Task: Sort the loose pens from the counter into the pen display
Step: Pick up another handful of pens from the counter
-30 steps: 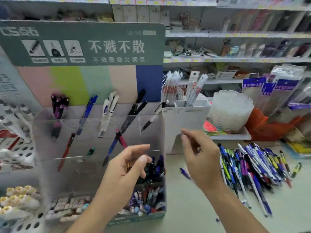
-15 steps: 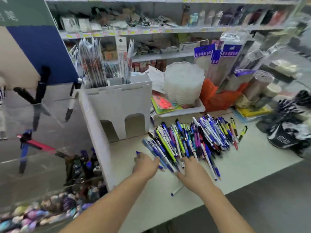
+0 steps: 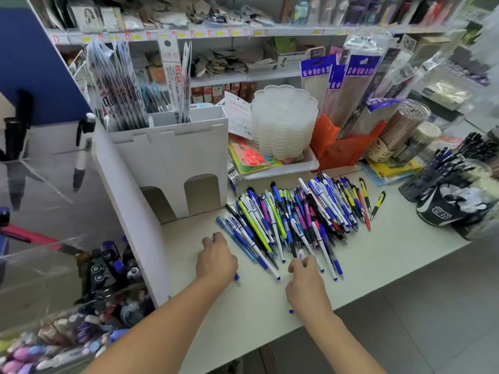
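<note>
A heap of loose pens (image 3: 299,211), mostly blue, white, yellow and purple, lies on the pale counter (image 3: 391,255). My left hand (image 3: 216,261) sits at the heap's left edge, fingers curled round a blue pen (image 3: 236,278) whose ends poke out above and below the fist. My right hand (image 3: 305,284) is at the heap's near edge and pinches a white pen with a blue tip (image 3: 301,255). The clear acrylic pen display (image 3: 40,190) with its white side wall (image 3: 129,211) stands at the left, with several pens in its slots.
A white cardboard holder (image 3: 175,149) with packaged pens stands behind the heap. Stacked clear dishes (image 3: 283,122) sit in a white tray (image 3: 302,167), beside an orange stand (image 3: 337,149). Dark cups of pens (image 3: 445,190) crowd the right. The counter's front edge (image 3: 351,300) runs below my hands.
My view swung from the display down to the pen heap. Both hands dropped from in front of the display onto the counter, and each has closed on a pen.
</note>
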